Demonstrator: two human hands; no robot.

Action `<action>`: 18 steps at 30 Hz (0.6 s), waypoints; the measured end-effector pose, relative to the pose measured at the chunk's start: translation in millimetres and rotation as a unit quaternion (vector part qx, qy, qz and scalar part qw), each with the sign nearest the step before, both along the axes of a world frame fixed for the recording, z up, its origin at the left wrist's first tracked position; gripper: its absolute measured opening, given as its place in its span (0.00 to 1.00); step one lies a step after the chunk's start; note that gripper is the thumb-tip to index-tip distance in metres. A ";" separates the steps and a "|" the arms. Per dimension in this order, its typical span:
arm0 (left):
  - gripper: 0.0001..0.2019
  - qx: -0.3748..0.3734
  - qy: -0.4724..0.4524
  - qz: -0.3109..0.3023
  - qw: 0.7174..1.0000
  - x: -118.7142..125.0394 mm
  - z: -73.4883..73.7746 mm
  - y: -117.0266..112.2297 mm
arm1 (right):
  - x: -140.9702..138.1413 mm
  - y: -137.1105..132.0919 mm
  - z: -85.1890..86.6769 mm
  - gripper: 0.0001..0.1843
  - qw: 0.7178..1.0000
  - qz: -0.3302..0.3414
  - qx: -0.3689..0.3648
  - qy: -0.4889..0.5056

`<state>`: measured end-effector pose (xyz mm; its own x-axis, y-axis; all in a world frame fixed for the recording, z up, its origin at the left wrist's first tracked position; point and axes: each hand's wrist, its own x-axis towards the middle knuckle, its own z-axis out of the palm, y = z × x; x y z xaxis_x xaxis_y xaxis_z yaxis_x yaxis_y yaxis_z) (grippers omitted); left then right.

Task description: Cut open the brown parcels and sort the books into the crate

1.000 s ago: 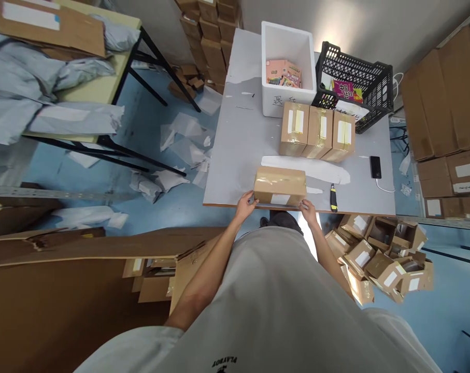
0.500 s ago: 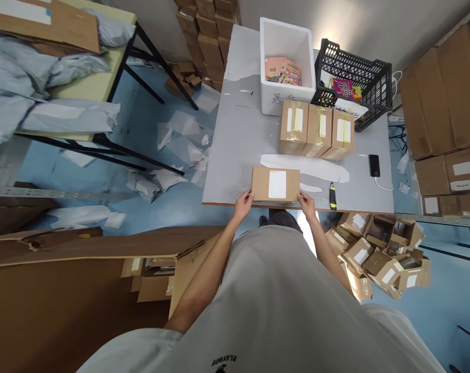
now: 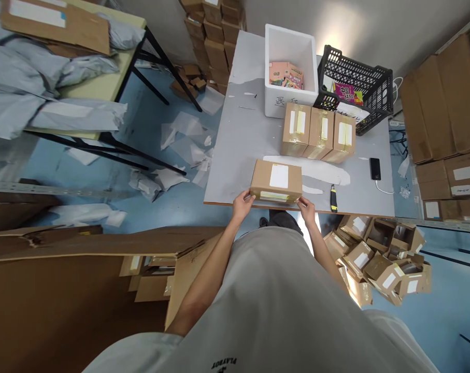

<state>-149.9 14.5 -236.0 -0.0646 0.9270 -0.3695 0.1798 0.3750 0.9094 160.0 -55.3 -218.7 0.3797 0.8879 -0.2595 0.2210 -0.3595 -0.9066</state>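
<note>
A brown cardboard box (image 3: 258, 178) with a white label on top lies at the front edge of the grey table (image 3: 242, 124). Its near side, with a yellowish strip, faces me. My left hand (image 3: 242, 205) grips the box's lower left corner, thumb and fingers closed on it. At the lower right corner, my right hand (image 3: 307, 210) is closed on the box in the same way. A box cutter (image 3: 333, 199) with a yellow and black handle rests to the right of my right hand. White paper strips (image 3: 328, 172) lie just behind the box.
Three taped cartons (image 3: 321, 133) stand behind the paper, before a white foam bin (image 3: 291, 98) and a black plastic crate (image 3: 369, 116). A phone (image 3: 374, 169) on a cable lies at right. Opened boxes (image 3: 374, 254) are heaped on the floor; a large carton (image 3: 83, 295) is at left.
The box has tipped so that its near side with the strip now shows. Both hands have stayed at its corners. The whole view has shifted slightly.
</note>
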 end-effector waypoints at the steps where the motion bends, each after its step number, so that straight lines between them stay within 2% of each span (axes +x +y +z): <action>1: 0.23 0.014 0.000 0.004 1.000 -0.7 4.7 5.1 | 1.5 5.1 5.3 0.33 1.000 -0.010 0.009 0.000; 6: 0.22 0.106 0.040 0.012 0.994 -7.5 29.9 25.6 | 8.6 30.7 34.7 0.32 0.998 -0.035 0.049 -0.015; 9: 0.23 0.110 0.062 0.014 0.992 -9.5 36.9 27.6 | 8.5 38.5 42.9 0.34 0.998 -0.023 0.043 -0.029; 15: 0.23 0.045 0.078 0.021 0.996 -1.2 31.6 23.0 | -2.3 43.5 33.1 0.41 0.998 -0.029 -0.011 -0.063; 18: 0.23 0.041 0.085 0.022 0.995 5.2 35.3 24.0 | -5.2 47.9 28.3 0.41 0.997 -0.032 -0.009 -0.064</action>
<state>-144.7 38.5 -200.7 -0.1612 0.9482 -0.2738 0.3182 0.3125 0.8950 154.8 -7.4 -190.4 0.4659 0.8569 -0.2205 0.3118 -0.3922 -0.8655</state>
